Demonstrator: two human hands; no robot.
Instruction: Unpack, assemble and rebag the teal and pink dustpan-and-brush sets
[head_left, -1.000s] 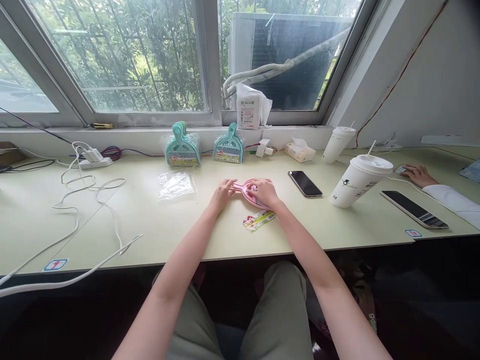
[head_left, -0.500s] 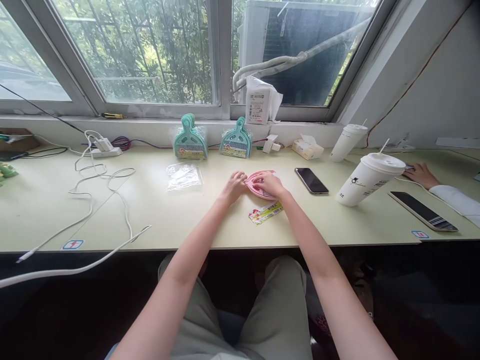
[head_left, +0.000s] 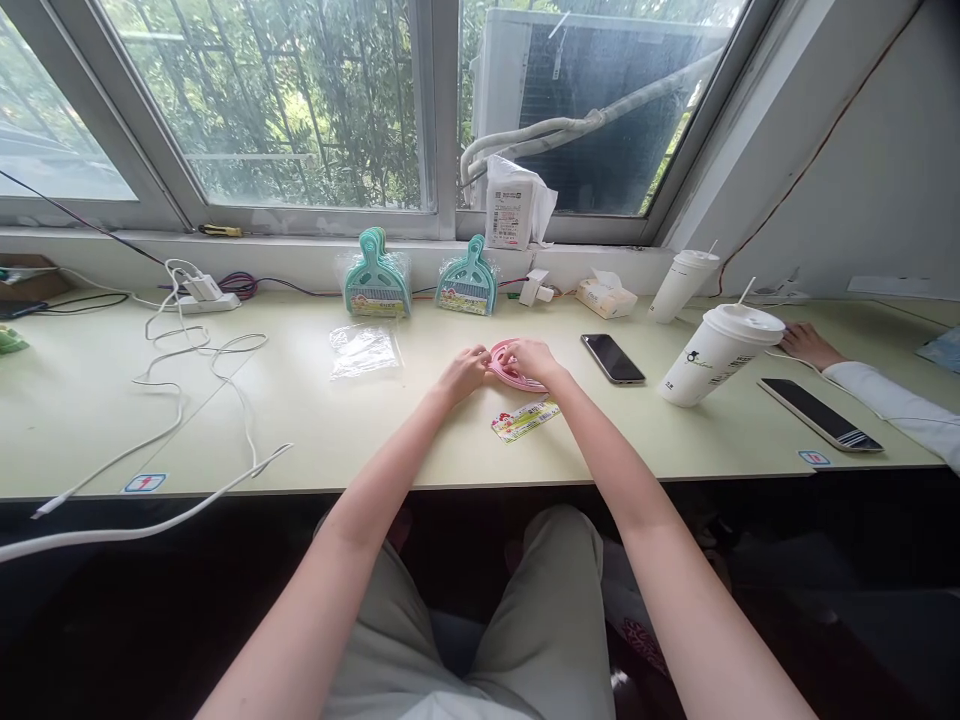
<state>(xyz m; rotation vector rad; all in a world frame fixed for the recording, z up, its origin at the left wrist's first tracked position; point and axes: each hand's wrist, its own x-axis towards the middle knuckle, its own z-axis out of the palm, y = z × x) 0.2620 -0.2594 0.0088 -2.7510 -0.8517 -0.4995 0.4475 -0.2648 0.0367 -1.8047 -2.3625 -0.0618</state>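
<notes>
Pink dustpan (head_left: 516,382) on the desk (head_left: 480,460), left hand (head_left: 465,371) clasping its handle end, right hand (head_left: 529,360) bent over its middle, hiding much; whether those fingers grip, I can't tell.

- I hold one pink dustpan (head_left: 511,378), its rounded rim showing as a curve.
- It lies low over the worktop (head_left: 450,450), well in from the front and back edges.
- Its broad part faces the right edge; I cover its middle and narrow end.
</notes>
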